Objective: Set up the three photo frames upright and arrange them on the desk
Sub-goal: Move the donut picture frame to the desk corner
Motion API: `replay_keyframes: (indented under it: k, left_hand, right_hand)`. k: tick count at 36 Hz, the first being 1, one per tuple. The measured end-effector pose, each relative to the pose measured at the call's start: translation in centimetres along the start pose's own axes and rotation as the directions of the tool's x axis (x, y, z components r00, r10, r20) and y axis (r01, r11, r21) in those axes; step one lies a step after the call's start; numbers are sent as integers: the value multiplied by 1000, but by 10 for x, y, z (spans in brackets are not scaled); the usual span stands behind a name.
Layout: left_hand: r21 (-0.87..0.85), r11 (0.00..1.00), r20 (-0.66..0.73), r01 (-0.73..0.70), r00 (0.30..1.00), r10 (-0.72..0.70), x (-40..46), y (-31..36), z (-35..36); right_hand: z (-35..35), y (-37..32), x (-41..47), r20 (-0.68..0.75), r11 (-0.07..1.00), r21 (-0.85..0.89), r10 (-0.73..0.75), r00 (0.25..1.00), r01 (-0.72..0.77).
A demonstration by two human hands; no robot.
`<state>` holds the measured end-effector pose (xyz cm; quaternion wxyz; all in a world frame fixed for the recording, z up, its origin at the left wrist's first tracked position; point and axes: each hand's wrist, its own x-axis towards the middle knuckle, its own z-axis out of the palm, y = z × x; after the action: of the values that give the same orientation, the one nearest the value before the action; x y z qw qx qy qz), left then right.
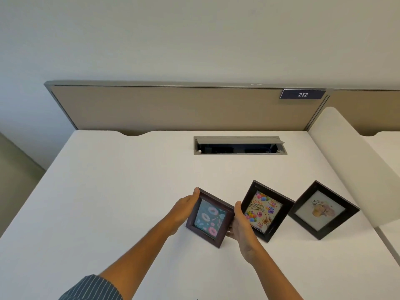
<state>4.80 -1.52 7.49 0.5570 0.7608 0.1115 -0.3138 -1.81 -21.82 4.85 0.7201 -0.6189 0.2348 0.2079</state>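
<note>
Near the front of the white surface (108, 191), three dark photo frames stand in a row: the doughnut frame (209, 218) on the left, the birthday frame (266, 211) just beside it, and the flower frame (323, 210) on the right, close to a white side divider (350, 161). Both hands clasp the doughnut frame, the left hand (184, 210) pressed flat against its left edge and the right hand (241, 226) against its right edge, between it and the birthday frame. Farther back, a cable hatch (239, 145) sits open below a tan partition (173, 107) with a "212" label (302, 94).
</note>
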Motion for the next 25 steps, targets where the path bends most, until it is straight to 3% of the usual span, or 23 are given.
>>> replay_keyframes:
  k: [12,25]
  left_hand:
    - [-34,999,-13,5,1000,-5,-7,-6,-10]
    - [-145,989,-156,-17,988,-6,-13,-16,-60]
  right_hand:
    - [19,-4,-3,-2,1000,-25,-8,1000,8]
    - [74,-31,22,54,990,-137,-23,998,30]
